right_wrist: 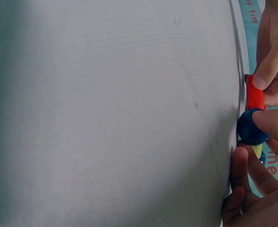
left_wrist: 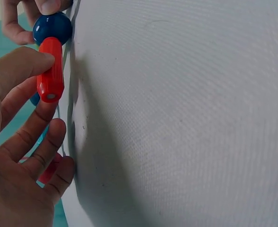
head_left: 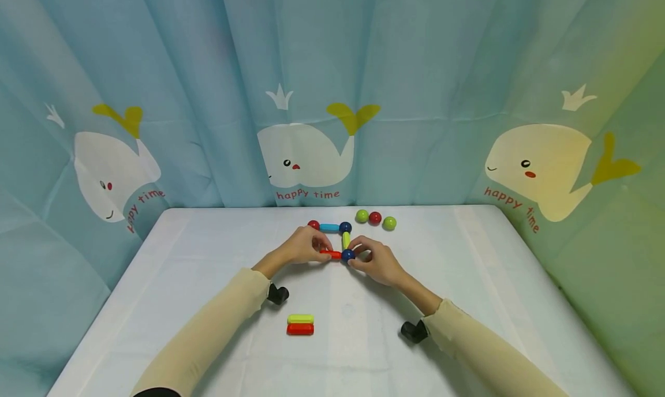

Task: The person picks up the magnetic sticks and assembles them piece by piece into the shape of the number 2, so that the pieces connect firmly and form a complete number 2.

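Note:
My left hand pinches a red magnetic rod between thumb and fingers. One end of that rod touches a dark blue ball, which my right hand holds between thumb and fingertips. From this ball a yellow-green rod runs back to a second dark blue ball. A light blue rod joins that ball to a red ball on the left. In the right wrist view the thumb lies on the blue ball, and the yellow-green rod is mostly hidden.
Behind the right hand, a green ball, a red ball and another green ball sit on the white table. Nearer the front lie a yellow-green rod and a red rod, side by side. A curtain hangs behind.

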{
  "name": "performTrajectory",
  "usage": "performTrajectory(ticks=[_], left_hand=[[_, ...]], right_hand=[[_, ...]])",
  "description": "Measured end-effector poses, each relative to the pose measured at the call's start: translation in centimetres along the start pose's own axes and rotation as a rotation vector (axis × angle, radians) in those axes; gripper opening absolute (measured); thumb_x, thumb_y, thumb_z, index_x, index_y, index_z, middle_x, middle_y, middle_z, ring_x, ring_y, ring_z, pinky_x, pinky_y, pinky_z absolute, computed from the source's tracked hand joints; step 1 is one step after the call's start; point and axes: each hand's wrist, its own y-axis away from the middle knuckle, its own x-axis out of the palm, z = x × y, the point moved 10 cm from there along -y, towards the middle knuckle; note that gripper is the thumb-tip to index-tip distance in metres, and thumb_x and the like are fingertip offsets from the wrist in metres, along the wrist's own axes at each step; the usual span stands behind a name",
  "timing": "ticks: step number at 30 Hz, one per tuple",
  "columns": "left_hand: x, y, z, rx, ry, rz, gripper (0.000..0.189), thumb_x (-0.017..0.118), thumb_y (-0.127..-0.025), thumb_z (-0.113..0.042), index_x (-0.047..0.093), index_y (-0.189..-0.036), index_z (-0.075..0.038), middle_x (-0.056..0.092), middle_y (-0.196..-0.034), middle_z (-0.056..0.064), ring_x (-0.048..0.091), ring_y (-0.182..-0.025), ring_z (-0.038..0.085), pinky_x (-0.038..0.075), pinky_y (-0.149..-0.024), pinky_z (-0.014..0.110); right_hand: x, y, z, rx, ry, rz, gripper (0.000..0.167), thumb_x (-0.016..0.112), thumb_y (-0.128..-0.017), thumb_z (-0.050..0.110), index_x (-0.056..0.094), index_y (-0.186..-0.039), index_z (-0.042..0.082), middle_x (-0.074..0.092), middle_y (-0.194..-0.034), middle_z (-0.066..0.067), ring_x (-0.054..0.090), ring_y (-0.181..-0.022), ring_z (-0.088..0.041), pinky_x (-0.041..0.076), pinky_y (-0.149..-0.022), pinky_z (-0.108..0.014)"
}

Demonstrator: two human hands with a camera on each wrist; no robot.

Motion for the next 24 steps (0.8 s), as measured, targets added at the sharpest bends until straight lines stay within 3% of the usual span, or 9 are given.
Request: performTrajectory(ticks=[24], left_hand=[[0.17, 0.08, 0.04, 0.005, -0.009, 0.009, 0.009, 0.084, -0.086, -0.019, 0.080, -0.093, -0.015, 0.063, -0.072, -0.006, 0.054, -0.069, 0.013, 0.043, -0.065, 0.025]], right_hand=[[0.04, 0.20, 0.16, -0.009, 0.027, -0.019, 0.024, 0.077, -0.092, 0.011, 0.067, -0.114, 0.011, 0.073, -0.106, -0.010, 0.063, -0.078, -0.019, 0.054, -0.072, -0.031]])
